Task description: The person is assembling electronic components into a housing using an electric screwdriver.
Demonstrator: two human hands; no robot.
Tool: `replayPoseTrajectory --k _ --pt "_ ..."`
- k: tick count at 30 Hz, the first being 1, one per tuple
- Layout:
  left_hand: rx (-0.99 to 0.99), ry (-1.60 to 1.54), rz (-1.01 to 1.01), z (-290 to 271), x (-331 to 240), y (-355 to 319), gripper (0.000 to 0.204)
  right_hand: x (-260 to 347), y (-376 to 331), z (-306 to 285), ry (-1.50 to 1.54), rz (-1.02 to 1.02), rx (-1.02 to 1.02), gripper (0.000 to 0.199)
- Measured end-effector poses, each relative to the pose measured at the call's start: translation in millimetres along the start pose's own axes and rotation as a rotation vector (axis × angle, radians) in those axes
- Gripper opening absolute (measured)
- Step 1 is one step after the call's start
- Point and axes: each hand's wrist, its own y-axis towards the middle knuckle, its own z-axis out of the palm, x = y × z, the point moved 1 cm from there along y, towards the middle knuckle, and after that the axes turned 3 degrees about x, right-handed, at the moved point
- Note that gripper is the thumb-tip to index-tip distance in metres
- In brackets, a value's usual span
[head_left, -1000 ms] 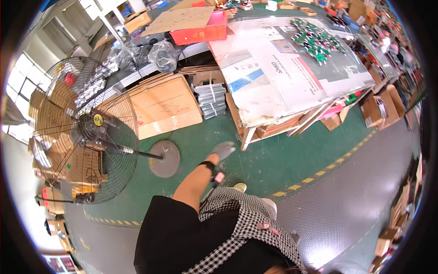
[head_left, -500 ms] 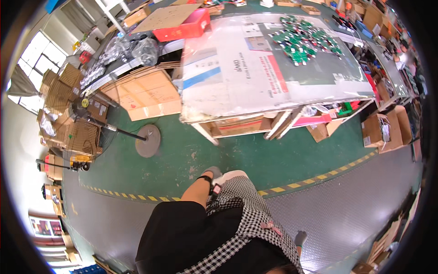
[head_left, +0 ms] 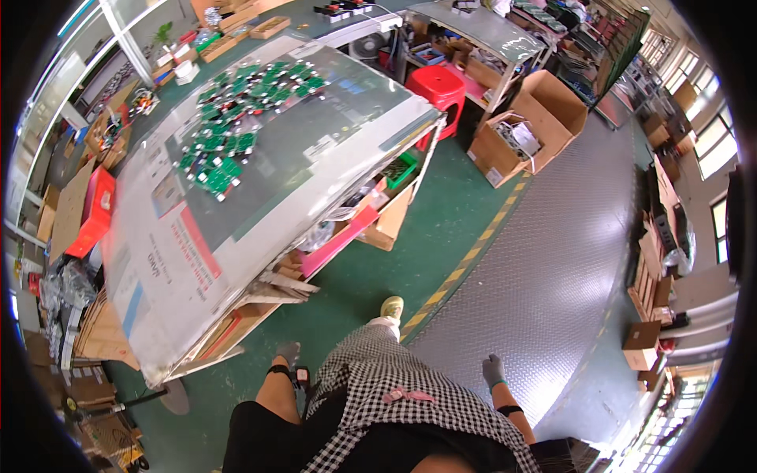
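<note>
**Worktable [head_left: 292, 158] piled with green circuit boards [head_left: 214, 175]**

It's front-left of the checked apron [head_left: 418, 422]. Left gloved hand [head_left: 288, 352] hangs near its side, right gloved hand [head_left: 494, 369] is over grey textured floor [head_left: 528, 276]. Honestly can't tell how either's fingers sit. Red plastic stool [head_left: 435, 85] past the far end, open carton [head_left: 493, 150] near that.
</note>
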Motion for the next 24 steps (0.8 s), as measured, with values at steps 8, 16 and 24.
replayPoseTrajectory --k 8,16,24 --pt "0.343 0.551 0.920 198.3 -438.8 -58.6 0.036 67.5 179.8 -142.2 0.686 0.204 0.009 0.025" --pt "0.704 -0.090 0.791 363.4 -678.8 -79.5 0.040 160.2 447.8 -248.6 0.658 0.036 0.019 0.021" --pt "0.760 -0.925 0.368 437.7 -863.7 -26.1 0.030 352.7 683.2 -316.0 0.483 -0.224 0.328 0.019"
